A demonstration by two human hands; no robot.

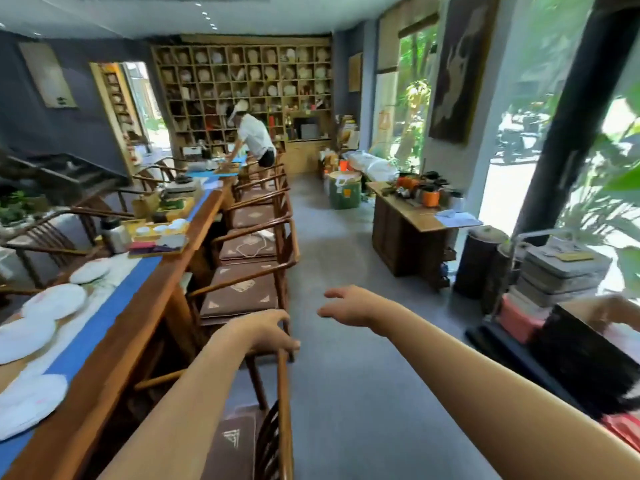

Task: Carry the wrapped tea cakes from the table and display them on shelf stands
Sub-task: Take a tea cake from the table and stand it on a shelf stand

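Lying left of left hand, tea cakes

No text, label, brand or number is legible anywhere; the wall hangings and packages are too blurred.

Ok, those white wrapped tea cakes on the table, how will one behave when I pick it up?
The tea cakes look like flat discs, so probably stiff and unlikely to roll while lying flat. The white wrapping looks like paper, so it may crease or slip. Neither the left hand nor the right hand holds one.
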